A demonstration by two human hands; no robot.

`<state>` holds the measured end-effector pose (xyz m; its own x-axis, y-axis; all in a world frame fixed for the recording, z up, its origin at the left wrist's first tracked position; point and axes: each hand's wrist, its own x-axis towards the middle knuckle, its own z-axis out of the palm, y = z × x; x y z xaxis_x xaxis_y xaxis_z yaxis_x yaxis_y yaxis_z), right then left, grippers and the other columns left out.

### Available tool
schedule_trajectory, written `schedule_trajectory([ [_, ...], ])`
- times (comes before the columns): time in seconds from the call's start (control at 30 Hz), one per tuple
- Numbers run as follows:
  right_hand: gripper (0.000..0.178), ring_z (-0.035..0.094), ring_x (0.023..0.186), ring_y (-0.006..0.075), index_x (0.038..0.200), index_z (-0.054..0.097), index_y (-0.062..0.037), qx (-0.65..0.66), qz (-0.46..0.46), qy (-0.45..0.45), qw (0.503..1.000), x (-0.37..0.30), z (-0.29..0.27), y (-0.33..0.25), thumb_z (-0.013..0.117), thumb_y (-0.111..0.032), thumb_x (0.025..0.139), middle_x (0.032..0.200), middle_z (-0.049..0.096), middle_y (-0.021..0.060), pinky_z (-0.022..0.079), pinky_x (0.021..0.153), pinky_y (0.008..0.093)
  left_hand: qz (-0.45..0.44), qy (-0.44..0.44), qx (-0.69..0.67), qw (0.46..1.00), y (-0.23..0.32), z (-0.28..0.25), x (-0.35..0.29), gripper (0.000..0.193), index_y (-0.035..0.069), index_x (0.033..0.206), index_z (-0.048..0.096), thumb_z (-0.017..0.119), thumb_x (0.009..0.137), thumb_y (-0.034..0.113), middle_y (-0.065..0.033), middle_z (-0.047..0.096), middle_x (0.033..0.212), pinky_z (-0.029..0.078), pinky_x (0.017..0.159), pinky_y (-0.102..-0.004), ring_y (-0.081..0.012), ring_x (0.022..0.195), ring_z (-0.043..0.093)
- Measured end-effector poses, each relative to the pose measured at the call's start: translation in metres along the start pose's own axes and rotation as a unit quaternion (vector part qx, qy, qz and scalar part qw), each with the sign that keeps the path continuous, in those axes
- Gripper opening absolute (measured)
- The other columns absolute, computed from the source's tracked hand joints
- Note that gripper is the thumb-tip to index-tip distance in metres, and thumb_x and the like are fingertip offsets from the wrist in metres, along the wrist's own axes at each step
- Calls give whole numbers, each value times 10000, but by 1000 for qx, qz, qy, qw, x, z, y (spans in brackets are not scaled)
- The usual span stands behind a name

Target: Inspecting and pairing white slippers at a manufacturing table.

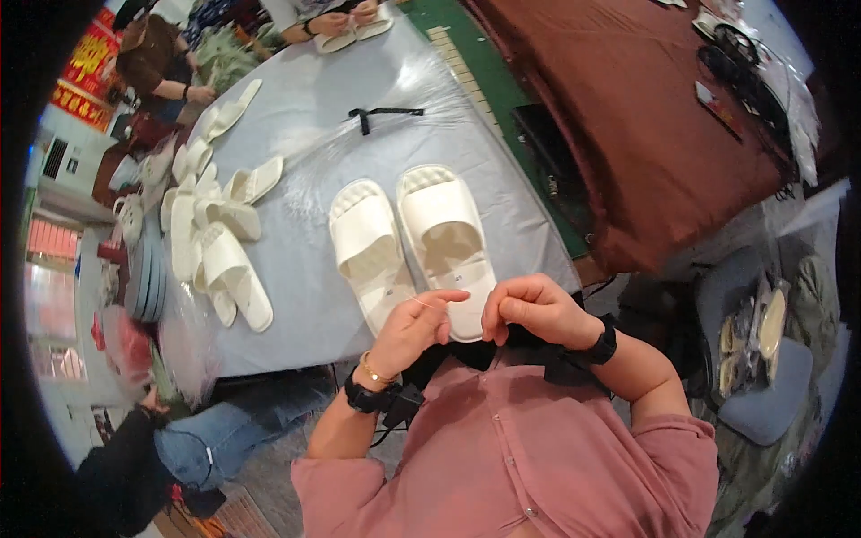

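A pair of white slide slippers lies side by side before me, toes pointing away: the left slipper (363,235) and the right slipper (441,220). My left hand (414,330) is over the heel end of the pair, thumb and fingers drawn together. A very thin pale strand seems to show by its fingertips, too fine to name. My right hand (543,312) is closed beside the right slipper's heel, its fingers curled down. Whatever it may pinch is hidden. Both wrists wear black bands.
More white slippers (235,269) are heaped on the left of the grey-covered table (296,345). A black strap (386,113) and clear plastic film (314,166) lie beyond the pair. Co-workers sit across and at the left. At right are a brown-covered table (646,134) and a chair (771,403).
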<state>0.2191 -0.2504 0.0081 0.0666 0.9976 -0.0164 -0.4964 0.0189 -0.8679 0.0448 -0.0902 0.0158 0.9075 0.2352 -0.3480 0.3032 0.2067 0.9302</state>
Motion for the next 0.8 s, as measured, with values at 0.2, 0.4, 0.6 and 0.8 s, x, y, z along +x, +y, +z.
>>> schedule_trajectory([
  [0.2, 261, 582, 714, 93, 901, 627, -3, -7, 67, 6, 998, -3, -8, 0, 482, -208, 975, 823, 657, 54, 476, 668, 224, 9, 22, -5, 1000, -10, -10, -8, 333, 13, 1260, 527, 456, 978, 174, 27, 516, 711, 350, 546, -168, -21, 603, 407],
  [0.4, 276, 587, 701, 94, 869, 624, -1, -52, 122, -38, 990, -6, -12, 3, 486, -216, 974, 803, 660, 57, 477, 647, 227, 74, 78, -300, 948, -15, -26, -8, 282, -2, 1107, 570, 472, 983, 232, -9, 470, 644, 321, 474, -214, -96, 518, 380],
  [0.6, 403, 570, 671, 81, 1317, 454, 16, -1, 57, 236, 970, 7, -21, 10, 489, -167, 959, 875, 664, 85, 453, 615, 201, 103, 219, -266, 933, -18, -24, -18, 242, 15, 962, 581, 462, 995, 224, -35, 564, 715, 427, 529, -244, -112, 568, 496],
  [0.8, 539, 508, 620, 67, 1434, 291, -12, -100, -129, 336, 928, 12, -16, 2, 477, -87, 934, 868, 640, 85, 422, 572, 197, 146, 273, -282, 908, -18, -19, -30, 240, 3, 1004, 595, 475, 988, 210, -75, 638, 828, 524, 627, -278, -145, 675, 611],
])
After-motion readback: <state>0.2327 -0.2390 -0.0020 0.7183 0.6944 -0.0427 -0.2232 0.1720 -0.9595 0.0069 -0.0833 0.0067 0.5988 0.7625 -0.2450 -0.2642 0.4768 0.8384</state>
